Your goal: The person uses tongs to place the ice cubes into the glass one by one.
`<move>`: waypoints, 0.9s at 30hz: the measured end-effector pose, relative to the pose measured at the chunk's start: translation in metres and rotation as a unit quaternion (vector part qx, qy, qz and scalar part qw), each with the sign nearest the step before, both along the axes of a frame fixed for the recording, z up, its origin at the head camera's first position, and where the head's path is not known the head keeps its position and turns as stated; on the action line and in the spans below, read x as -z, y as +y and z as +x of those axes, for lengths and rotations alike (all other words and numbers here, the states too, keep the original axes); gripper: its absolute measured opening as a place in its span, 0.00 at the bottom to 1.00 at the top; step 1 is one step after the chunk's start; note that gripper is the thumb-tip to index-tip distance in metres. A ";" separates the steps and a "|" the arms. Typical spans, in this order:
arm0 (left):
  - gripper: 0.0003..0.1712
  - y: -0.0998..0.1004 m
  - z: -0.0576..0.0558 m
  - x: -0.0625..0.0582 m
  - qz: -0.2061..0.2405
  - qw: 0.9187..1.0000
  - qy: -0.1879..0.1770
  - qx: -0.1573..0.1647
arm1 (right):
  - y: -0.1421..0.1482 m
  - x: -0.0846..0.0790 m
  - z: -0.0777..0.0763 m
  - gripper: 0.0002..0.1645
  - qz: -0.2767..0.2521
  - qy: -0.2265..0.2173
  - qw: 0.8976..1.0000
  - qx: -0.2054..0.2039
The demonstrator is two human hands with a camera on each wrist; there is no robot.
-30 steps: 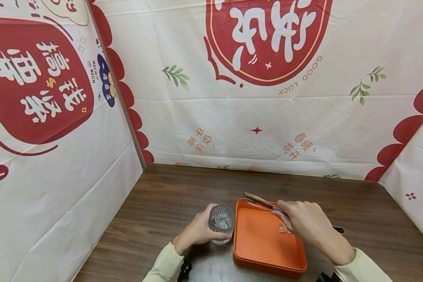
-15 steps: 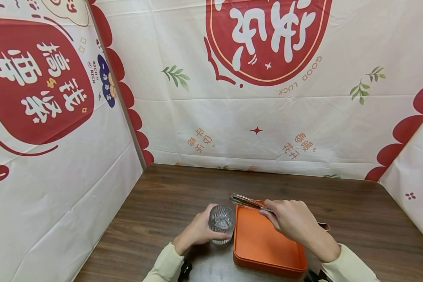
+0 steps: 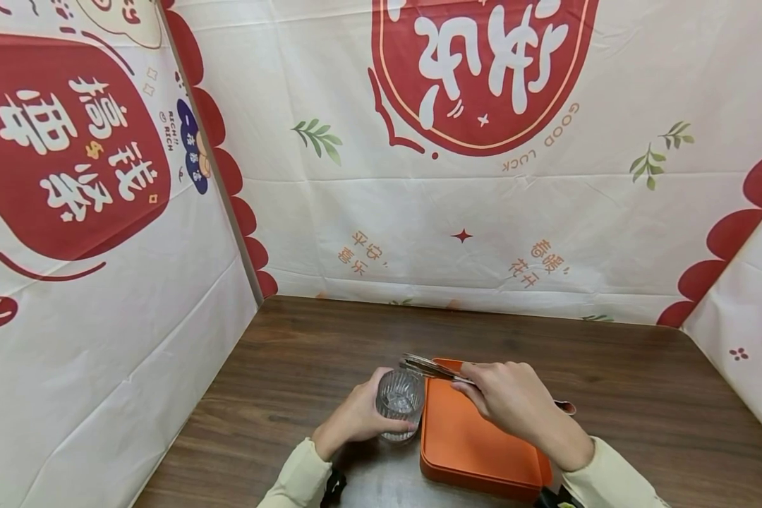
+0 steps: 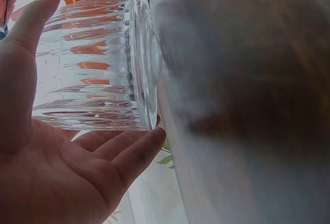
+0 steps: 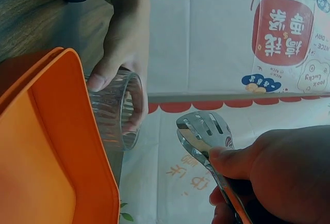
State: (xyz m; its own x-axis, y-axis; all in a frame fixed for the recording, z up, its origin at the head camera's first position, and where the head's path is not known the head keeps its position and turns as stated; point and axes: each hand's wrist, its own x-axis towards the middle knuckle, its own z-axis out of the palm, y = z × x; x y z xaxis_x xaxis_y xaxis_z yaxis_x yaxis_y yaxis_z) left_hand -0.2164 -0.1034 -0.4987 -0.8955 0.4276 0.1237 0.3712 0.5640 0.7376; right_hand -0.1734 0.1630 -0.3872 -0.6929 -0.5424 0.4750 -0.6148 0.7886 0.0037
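A clear ribbed glass (image 3: 396, 406) is upright on the table, and my left hand (image 3: 355, 414) grips its side with thumb and fingers. Clear shapes show at the bottom of its inside. My right hand (image 3: 513, 398) holds metal tongs (image 3: 433, 367), their slotted tips close together above the far rim of the glass. In the right wrist view the tongs (image 5: 202, 131) point beyond the glass mouth (image 5: 133, 108); I cannot tell whether anything is pinched between the tips. Right beside the glass stands an orange tray (image 3: 463, 430), partly covered from above by my right hand and forearm.
The dark wooden table (image 3: 317, 339) reaches back to a white printed cloth (image 3: 419, 212) hanging behind it. Similar cloth (image 3: 133, 353) lines the left side, and another panel stands at the right. Inside the tray the floor (image 5: 31, 157) is orange.
My right hand has carried the tongs leftward from over the tray to the glass. A small clear piece seen in the tray earlier is now hidden behind that hand. My left hand and the glass stay put.
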 end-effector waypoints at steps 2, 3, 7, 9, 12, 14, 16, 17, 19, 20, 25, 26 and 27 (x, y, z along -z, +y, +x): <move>0.52 0.000 0.000 0.000 0.001 1.000 -0.002 0.000 | -0.001 0.001 0.000 0.20 0.000 0.000 1.000 -0.001; 0.52 0.000 0.000 0.000 0.001 1.000 -0.003 -0.001 | -0.002 0.002 0.000 0.20 0.001 0.000 1.000 -0.001; 0.53 0.000 0.001 0.000 0.002 1.000 -0.001 -0.002 | -0.003 0.003 -0.001 0.19 0.002 -0.002 1.000 -0.001; 0.53 0.000 0.001 0.000 0.002 1.000 0.000 -0.002 | -0.003 0.004 -0.001 0.20 0.003 0.000 1.000 0.000; 0.53 0.000 0.001 -0.001 0.000 1.000 0.002 -0.001 | -0.003 0.004 -0.001 0.20 0.003 0.004 1.000 -0.002; 0.53 0.000 0.000 -0.001 -0.001 1.000 0.002 -0.001 | -0.003 0.004 -0.001 0.20 0.005 0.005 1.000 -0.003; 0.53 0.000 0.000 -0.001 -0.001 1.000 0.001 -0.001 | -0.003 0.005 -0.001 0.20 0.007 0.005 1.000 -0.004; 0.53 0.000 0.000 -0.001 -0.001 1.000 0.001 -0.001 | -0.003 0.005 -0.001 0.20 0.008 0.004 1.000 -0.004; 0.53 0.000 0.000 -0.001 0.000 1.000 0.000 -0.001 | -0.003 0.005 0.000 0.20 0.010 0.002 1.000 -0.003; 0.53 0.000 0.000 -0.001 0.000 1.000 -0.001 -0.001 | -0.003 0.006 0.000 0.20 0.010 0.001 1.000 -0.003; 0.54 0.000 0.001 -0.001 0.000 1.000 -0.002 -0.002 | -0.003 0.006 0.000 0.20 0.007 -0.001 1.000 -0.005; 0.54 0.000 0.001 -0.001 0.000 1.000 -0.002 -0.002 | -0.003 0.007 0.000 0.20 0.007 -0.001 1.000 -0.006; 0.54 0.000 0.001 -0.001 0.000 1.000 -0.001 -0.001 | -0.003 0.007 0.000 0.20 0.006 -0.002 1.000 -0.007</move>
